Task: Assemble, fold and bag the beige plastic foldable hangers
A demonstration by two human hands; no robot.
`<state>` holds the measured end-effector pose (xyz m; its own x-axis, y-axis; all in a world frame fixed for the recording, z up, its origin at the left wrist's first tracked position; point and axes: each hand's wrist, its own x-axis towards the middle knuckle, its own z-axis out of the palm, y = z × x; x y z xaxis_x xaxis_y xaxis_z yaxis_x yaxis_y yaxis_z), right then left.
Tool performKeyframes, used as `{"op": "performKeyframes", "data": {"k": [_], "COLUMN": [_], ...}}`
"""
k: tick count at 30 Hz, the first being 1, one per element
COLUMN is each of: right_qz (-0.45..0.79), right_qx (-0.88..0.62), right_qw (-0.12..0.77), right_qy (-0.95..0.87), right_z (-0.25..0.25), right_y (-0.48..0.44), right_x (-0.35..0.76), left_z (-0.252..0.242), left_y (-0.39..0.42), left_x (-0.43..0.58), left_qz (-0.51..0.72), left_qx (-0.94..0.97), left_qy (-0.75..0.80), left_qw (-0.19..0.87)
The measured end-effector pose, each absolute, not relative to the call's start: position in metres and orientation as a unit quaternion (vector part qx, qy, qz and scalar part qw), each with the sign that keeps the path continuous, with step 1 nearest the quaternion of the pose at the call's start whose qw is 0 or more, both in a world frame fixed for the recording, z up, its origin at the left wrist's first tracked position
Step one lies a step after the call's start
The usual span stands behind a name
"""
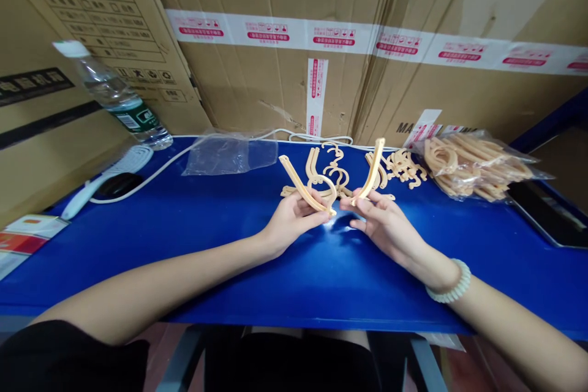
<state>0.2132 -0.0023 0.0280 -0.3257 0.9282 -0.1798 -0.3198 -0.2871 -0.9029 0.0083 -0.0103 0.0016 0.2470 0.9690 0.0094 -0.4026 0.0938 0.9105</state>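
Your left hand (294,220) pinched one beige plastic hanger arm (303,187) by its lower end, thumb and fingers pressed together, and the arm ran out from the hand toward 10 o'clock. Your right hand (386,226) pinched a second hanger arm (373,168) the same way, and that one rose from the fingertips toward 12 o'clock. The two gripped ends sat near each other but apart, above the middle of the blue table (229,245).

At 12 o'clock from your hands, a loose heap of hanger parts (333,174) lay on the table, running on toward 2 o'clock. It was too tangled to count. Farther toward 2 o'clock lay one clear bag full of the same parts (478,165), and at 3 o'clock a dark flat screen (546,214). One empty clear bag (225,153) lay at 11 o'clock. A water bottle (114,98) leaned at 10 o'clock, with a white cable (184,152) running past its base.

Taped cardboard boxes (321,73) walled in the far edge. You wore one bead bracelet (452,285) on the right wrist. So that was two arms in hand, two bags and one bottle.
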Motion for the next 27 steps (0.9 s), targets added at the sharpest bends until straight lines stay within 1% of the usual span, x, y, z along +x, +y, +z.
{"op": "performKeyframes", "data": {"k": [7,13,20,27], "right_qz": [0.681,0.636,0.588,0.568], "right_qx": [-0.364,-0.37,-0.362,-0.376], "right_qw": [0.42,0.424,0.403,0.397], "right_qy": [-0.476,-0.528,-0.601,-0.616], "right_z": [0.017,0.015,0.021,0.021], "right_y": [-0.005,-0.002,-0.005,-0.006], "right_x": [0.207,0.209,0.209,0.21], "left_z": [0.002,0.007,0.005,0.0], "left_y": [-0.012,-0.014,-0.014,-0.013], "left_x": [0.009,0.006,0.005,0.006], "left_qz": [0.497,0.474,0.466,0.466], "left_qx": [0.473,0.509,0.527,0.526], "left_qy": [0.288,0.312,0.318,0.324], "left_qw": [0.668,0.647,0.636,0.634]}}
